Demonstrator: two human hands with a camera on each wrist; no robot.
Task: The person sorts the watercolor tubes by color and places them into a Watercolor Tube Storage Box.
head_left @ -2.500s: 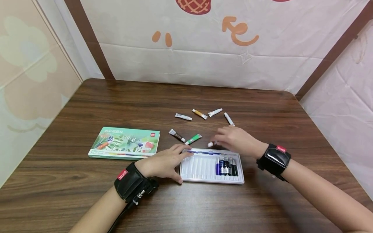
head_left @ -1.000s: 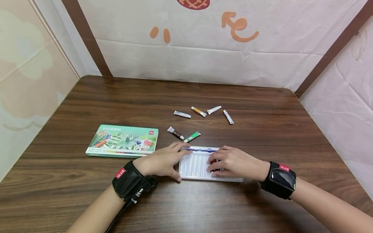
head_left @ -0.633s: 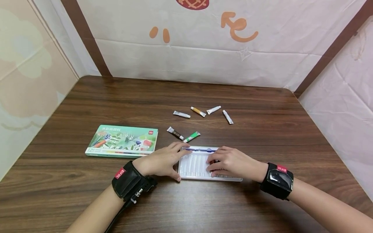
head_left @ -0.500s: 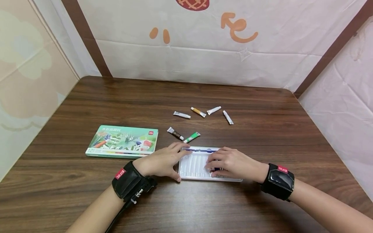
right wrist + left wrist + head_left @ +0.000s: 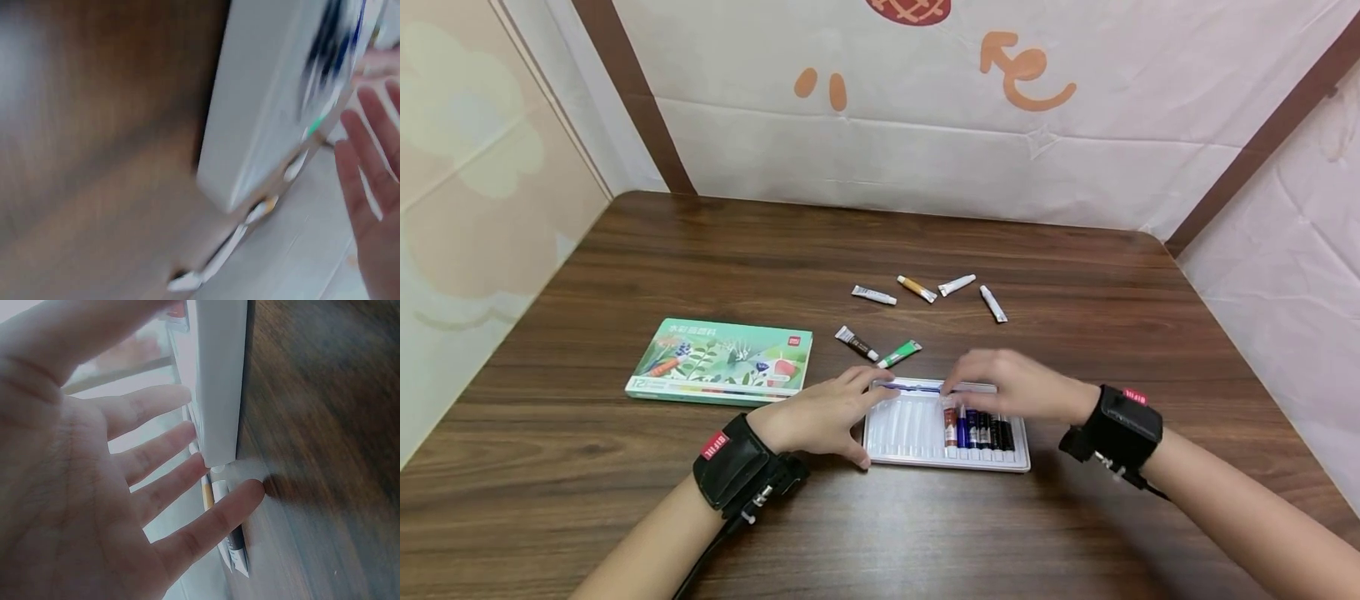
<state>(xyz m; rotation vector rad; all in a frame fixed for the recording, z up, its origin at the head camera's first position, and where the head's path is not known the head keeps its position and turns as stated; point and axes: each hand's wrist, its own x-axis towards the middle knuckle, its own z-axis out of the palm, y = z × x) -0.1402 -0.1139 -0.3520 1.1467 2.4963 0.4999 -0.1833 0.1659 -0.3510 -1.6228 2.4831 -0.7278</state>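
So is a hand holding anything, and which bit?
Nothing seems gripped: the open left hand only touches the left end of the white tray; the right hand looks empty.

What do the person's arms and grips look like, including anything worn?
Forearms are sleeveless; the left grip and right grip are gloveless. Each wrist wears a wide black band with a red, white-lettered tag and metallic connector; a thin black cable shows along the left forearm.
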